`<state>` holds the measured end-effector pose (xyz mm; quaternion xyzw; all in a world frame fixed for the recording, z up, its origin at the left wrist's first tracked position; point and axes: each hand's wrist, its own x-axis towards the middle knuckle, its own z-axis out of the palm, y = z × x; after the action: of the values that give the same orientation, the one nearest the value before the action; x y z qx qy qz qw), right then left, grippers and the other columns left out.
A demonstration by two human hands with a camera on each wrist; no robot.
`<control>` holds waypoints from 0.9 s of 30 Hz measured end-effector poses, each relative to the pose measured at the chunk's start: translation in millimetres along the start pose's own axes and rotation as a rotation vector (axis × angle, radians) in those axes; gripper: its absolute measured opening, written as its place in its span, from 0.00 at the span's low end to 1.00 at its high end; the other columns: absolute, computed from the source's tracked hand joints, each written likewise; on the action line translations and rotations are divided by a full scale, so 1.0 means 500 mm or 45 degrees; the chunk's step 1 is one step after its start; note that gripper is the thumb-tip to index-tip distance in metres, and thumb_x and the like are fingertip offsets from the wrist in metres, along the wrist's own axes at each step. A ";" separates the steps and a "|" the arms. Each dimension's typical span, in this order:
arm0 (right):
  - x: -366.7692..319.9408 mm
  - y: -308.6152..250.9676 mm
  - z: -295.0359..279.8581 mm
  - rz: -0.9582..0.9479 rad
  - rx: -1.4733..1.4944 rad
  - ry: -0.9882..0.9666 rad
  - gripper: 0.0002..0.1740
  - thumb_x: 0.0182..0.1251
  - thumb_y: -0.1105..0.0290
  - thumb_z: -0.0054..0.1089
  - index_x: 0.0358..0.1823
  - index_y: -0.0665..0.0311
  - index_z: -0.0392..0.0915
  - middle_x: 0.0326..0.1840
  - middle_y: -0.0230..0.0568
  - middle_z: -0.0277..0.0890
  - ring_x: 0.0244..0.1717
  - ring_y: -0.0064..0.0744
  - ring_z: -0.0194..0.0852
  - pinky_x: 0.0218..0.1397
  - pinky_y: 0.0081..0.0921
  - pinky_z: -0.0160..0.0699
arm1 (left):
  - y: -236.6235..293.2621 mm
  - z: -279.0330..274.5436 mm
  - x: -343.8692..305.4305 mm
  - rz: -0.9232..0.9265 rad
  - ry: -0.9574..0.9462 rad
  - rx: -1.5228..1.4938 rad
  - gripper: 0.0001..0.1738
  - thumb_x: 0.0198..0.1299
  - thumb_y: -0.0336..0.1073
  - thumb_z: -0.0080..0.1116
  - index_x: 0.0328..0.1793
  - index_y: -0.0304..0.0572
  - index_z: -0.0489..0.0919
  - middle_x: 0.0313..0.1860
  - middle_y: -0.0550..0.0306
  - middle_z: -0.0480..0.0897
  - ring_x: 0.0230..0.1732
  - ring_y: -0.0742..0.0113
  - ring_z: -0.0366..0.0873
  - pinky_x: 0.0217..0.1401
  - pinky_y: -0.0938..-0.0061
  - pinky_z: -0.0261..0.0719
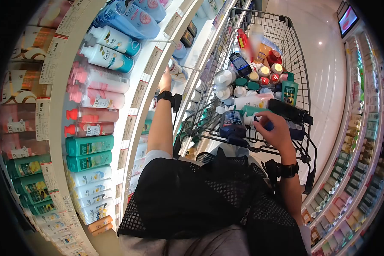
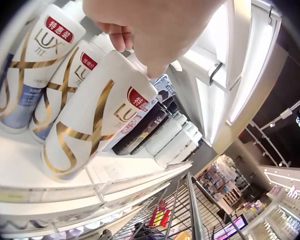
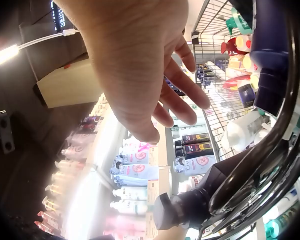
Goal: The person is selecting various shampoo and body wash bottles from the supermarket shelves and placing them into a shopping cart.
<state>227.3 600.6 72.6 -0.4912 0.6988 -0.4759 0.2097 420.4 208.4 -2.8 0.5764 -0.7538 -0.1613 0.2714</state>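
A white LUX bottle [image 2: 92, 117] with a gold ribbon print leans at the shelf's front edge in the left wrist view. My left hand [image 2: 155, 30] grips it by the top, thumb on one side and curled fingers on the other; the cap is hidden behind the hand. In the head view the left hand [image 1: 165, 81] reaches into the lit shelf on the left. Above the near end of the shopping cart [image 1: 298, 36], my right hand [image 1: 276, 131] hovers with loosely bent fingers and holds nothing. Below it lie a dark blue bottle [image 1: 233, 124] and a white pump bottle [image 1: 254, 101].
Two more LUX bottles, one of them here [image 2: 27, 75], stand behind the gripped one. The cart holds a heap of bottles, among them a green pump bottle [image 1: 289, 90]. Shelves of toiletries line both sides; a lit screen [image 1: 347, 19] hangs at the far right.
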 end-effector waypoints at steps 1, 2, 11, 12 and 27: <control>0.000 0.001 0.000 0.011 0.012 0.007 0.12 0.49 0.69 0.65 0.35 0.63 0.76 0.19 0.35 0.72 0.21 0.26 0.72 0.27 0.20 0.70 | 0.012 0.000 -0.001 -0.115 0.023 0.064 0.36 0.55 0.62 0.47 0.56 0.37 0.72 0.53 0.38 0.74 0.55 0.42 0.70 0.59 0.62 0.64; 0.000 0.002 0.000 0.022 0.024 0.013 0.12 0.49 0.69 0.65 0.35 0.63 0.76 0.19 0.35 0.72 0.21 0.26 0.72 0.27 0.20 0.70 | 0.022 0.000 -0.007 -0.234 0.035 -0.111 0.38 0.52 0.61 0.52 0.57 0.33 0.70 0.55 0.36 0.71 0.56 0.42 0.68 0.61 0.62 0.62; 0.002 0.002 0.001 0.032 0.009 0.018 0.12 0.49 0.70 0.65 0.35 0.63 0.76 0.19 0.35 0.73 0.22 0.26 0.72 0.27 0.20 0.70 | -0.018 0.060 -0.014 0.172 0.405 -0.230 0.39 0.43 0.58 0.64 0.50 0.27 0.73 0.48 0.35 0.75 0.54 0.43 0.70 0.58 0.60 0.64; 0.003 -0.001 0.000 0.044 0.006 0.019 0.12 0.49 0.70 0.65 0.35 0.63 0.76 0.19 0.35 0.73 0.22 0.26 0.72 0.27 0.20 0.70 | -0.011 0.057 -0.011 0.134 0.413 -0.273 0.40 0.42 0.59 0.64 0.50 0.29 0.74 0.48 0.36 0.76 0.54 0.43 0.70 0.58 0.58 0.64; 0.004 0.015 -0.011 0.088 -0.007 0.042 0.12 0.50 0.69 0.63 0.36 0.64 0.76 0.19 0.36 0.72 0.21 0.27 0.72 0.27 0.21 0.69 | 0.017 0.047 -0.008 -0.158 0.130 0.138 0.45 0.46 0.64 0.55 0.63 0.39 0.63 0.62 0.45 0.66 0.65 0.47 0.59 0.66 0.49 0.47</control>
<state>218.7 601.7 69.1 -0.4594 0.7201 -0.4744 0.2132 400.3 213.0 -17.8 0.6432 -0.7094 -0.1070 0.2674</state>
